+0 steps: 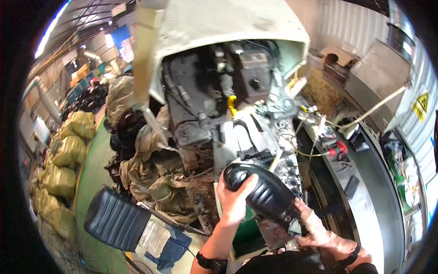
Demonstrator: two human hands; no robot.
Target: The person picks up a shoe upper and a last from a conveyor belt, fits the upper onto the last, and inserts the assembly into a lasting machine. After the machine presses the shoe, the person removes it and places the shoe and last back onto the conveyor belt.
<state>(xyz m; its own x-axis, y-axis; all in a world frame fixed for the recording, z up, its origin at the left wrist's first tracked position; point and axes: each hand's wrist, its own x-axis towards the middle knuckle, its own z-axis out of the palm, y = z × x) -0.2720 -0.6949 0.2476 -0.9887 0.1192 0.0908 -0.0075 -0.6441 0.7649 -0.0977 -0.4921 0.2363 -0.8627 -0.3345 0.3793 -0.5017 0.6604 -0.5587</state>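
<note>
Both my hands hold a glossy black elongated piece (271, 194) with rounded ends and ribs across its top; its exact kind I cannot tell. My left hand (235, 196) wraps the upper left end, thumb laid over the top. At the lower right end, my right hand (312, 226) grips the side, near a small pale patch (295, 227). The piece slants from upper left to lower right, in front of a large machine with a cream hood (228, 23). Just beyond it lies a bright white, black-edged part (244, 134) on the machine.
A black ribbed chair back (117, 213) stands at lower left, with dark blue cloth (171, 249) beside it. Brown sacking (150, 171) is heaped left of the machine; yellow sacks (61, 180) line the green floor. A metal bench (365, 205) on the right carries a red-handled tool (337, 148).
</note>
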